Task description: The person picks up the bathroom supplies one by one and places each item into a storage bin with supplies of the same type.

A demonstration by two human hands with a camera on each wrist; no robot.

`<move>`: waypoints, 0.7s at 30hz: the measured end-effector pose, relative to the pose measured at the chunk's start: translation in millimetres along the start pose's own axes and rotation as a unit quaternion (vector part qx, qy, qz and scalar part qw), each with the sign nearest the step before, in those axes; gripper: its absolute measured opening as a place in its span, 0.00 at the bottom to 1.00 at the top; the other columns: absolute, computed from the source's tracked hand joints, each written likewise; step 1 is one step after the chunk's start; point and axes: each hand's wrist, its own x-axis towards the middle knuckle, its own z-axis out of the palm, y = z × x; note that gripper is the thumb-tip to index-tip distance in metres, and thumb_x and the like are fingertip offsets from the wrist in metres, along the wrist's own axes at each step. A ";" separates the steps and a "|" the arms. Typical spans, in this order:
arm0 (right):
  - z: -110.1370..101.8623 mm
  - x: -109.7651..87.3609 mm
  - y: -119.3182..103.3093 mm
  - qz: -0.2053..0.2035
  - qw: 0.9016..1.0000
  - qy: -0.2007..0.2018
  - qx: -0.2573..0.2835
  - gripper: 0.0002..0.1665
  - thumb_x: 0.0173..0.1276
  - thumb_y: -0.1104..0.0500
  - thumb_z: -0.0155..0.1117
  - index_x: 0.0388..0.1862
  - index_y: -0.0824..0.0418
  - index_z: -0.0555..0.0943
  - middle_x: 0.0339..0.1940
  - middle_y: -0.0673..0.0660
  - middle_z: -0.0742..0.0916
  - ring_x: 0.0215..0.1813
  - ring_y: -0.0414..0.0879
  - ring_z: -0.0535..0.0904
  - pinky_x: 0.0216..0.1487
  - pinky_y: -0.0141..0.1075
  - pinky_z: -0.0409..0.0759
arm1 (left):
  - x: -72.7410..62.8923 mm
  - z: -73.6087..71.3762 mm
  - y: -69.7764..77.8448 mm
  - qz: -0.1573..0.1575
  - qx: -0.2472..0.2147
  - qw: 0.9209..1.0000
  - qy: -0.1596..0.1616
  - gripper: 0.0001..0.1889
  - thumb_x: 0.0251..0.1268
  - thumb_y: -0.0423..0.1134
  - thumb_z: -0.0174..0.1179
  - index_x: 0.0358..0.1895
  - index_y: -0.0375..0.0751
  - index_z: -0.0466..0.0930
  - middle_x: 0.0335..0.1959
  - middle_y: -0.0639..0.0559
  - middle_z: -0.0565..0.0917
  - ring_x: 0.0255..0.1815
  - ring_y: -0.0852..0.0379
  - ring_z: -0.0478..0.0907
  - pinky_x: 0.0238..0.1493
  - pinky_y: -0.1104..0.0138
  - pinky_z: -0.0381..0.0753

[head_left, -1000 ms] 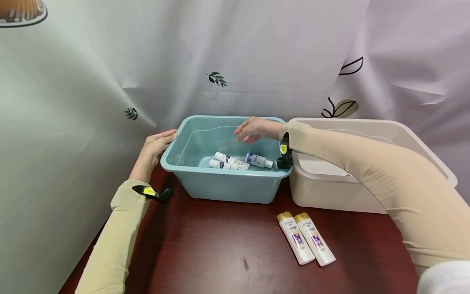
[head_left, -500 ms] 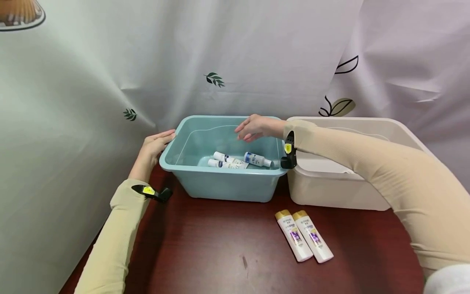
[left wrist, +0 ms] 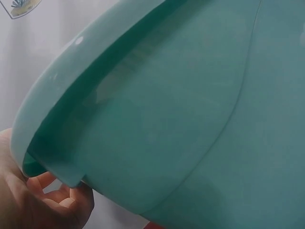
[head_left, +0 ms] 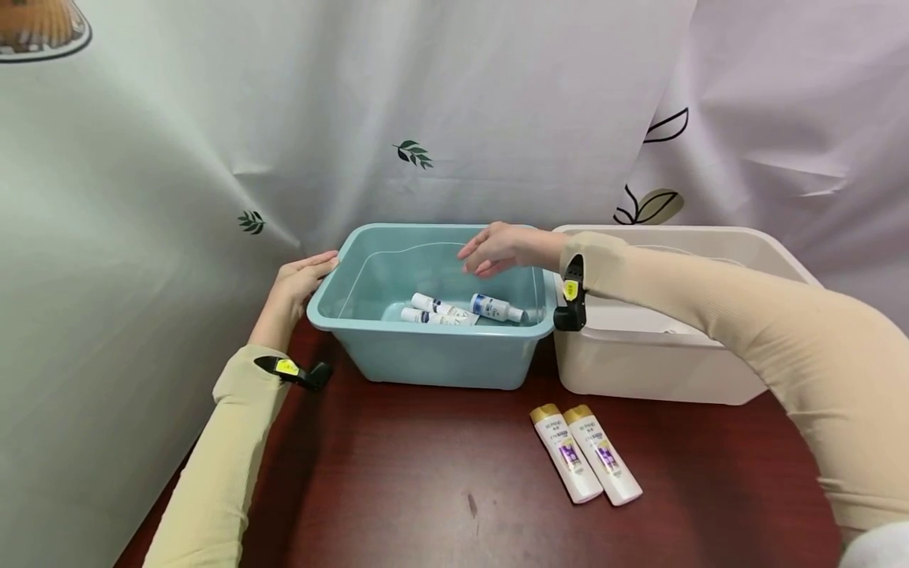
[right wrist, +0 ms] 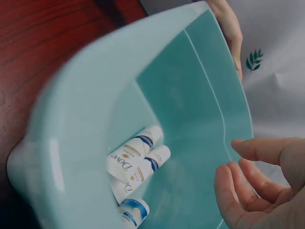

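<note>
In the head view, my left hand (head_left: 297, 282) grips the left rim of a blue plastic basin (head_left: 433, 355). The left wrist view shows those fingers (left wrist: 82, 202) curled under the basin's lip. My right hand (head_left: 497, 248) hovers over the basin's right part, fingers loosely bent, with nothing between them. Inside the basin lie two white Dove tubes (right wrist: 127, 160), side by side and overlapping. Close to them rests a small white bottle with a blue label (head_left: 495, 308). Its cap end points right.
A beige plastic basin (head_left: 653, 367) stands right of the blue one, under my right forearm. Two white bottles with gold caps, a left one (head_left: 566, 454) and a right one (head_left: 604, 456), lie on the dark red table (head_left: 398, 465). A pale curtain (head_left: 497, 118) hangs behind.
My right hand has drifted slightly right above the basin, and its forearm has shifted right. The left hand stays on the rim. The head view has moved a little.
</note>
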 end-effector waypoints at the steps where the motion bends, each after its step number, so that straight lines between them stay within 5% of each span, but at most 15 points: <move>1: 0.2 -1.3 0.1 0.000 1.000 -0.003 0.001 0.25 0.67 0.64 0.61 0.63 0.62 0.75 0.61 0.60 0.79 0.45 0.44 0.79 0.53 0.35 0.80 | 0.7 0.1 0.0 0.000 0.000 1.000 -0.001 0.29 0.67 0.50 0.58 0.71 0.53 0.65 0.74 0.50 0.64 0.53 0.66 0.72 0.39 0.79 0.75; 9: 2.8 -13.6 2.3 -0.007 1.000 -0.020 0.009 0.26 0.67 0.66 0.60 0.64 0.64 0.73 0.64 0.63 0.77 0.49 0.47 0.78 0.56 0.37 0.79 | 2.7 0.3 -0.6 -0.003 -0.002 1.000 0.002 0.29 0.67 0.50 0.58 0.71 0.52 0.66 0.73 0.50 0.65 0.55 0.64 0.72 0.37 0.80 0.76; 16: 4.3 -19.0 9.1 -0.010 1.000 -0.016 0.018 0.25 0.66 0.68 0.58 0.63 0.65 0.74 0.53 0.59 0.83 0.46 0.45 0.79 0.53 0.36 0.80 | 1.1 0.2 0.1 -0.003 -0.005 1.000 0.006 0.29 0.66 0.49 0.59 0.70 0.51 0.66 0.73 0.49 0.65 0.47 0.68 0.73 0.36 0.79 0.76; 21: 4.4 -22.9 12.0 -0.006 0.999 -0.015 0.032 0.25 0.65 0.70 0.58 0.62 0.65 0.75 0.49 0.59 0.84 0.42 0.43 0.79 0.48 0.32 0.81 | -0.5 -0.8 -0.2 0.000 -0.002 1.000 0.004 0.30 0.66 0.50 0.59 0.71 0.52 0.66 0.73 0.49 0.64 0.50 0.67 0.73 0.37 0.79 0.76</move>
